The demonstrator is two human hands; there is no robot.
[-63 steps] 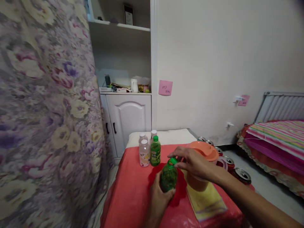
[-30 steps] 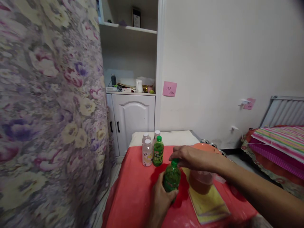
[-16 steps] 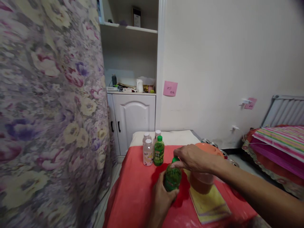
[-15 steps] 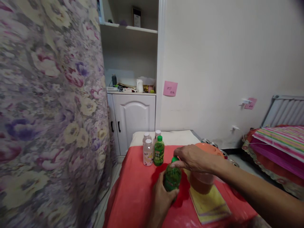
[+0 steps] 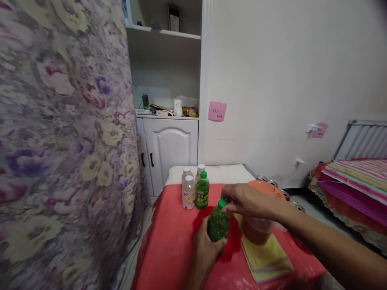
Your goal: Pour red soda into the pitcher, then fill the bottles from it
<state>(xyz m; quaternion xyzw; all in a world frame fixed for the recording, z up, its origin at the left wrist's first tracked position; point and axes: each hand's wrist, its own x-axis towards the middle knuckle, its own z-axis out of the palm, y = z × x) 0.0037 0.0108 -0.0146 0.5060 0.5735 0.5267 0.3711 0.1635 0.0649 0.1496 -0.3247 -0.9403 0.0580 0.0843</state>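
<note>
In the head view, my left hand (image 5: pixel 205 249) is wrapped around a green-labelled drink bottle (image 5: pixel 219 225), held slightly tilted over a red scalloped dish (image 5: pixel 234 241). At its top, the curled fingers and thumb of my right hand (image 5: pixel 244 199) are at the green bottle cap (image 5: pixel 222 202), on its right side. Behind stands a second green bottle (image 5: pixel 202 192) with its cap on. Beside it are a pinkish white-capped bottle (image 5: pixel 188 194) and two more white-capped bottles, partly hidden.
An orange-rimmed tub (image 5: pixel 256 231) with brownish lower part stands on a folded yellow cloth (image 5: pixel 269 262), partly behind my right arm. Several cans (image 5: pixel 298 206) are beyond the table's right edge. Red plastic (image 5: pixel 169 241) covers the table. A floral curtain (image 5: pixel 69 161) hangs at left.
My right thumb has shifted right across the bottle cap, so more of the cap shows. The bottle stays in my left hand, almost unmoved.
</note>
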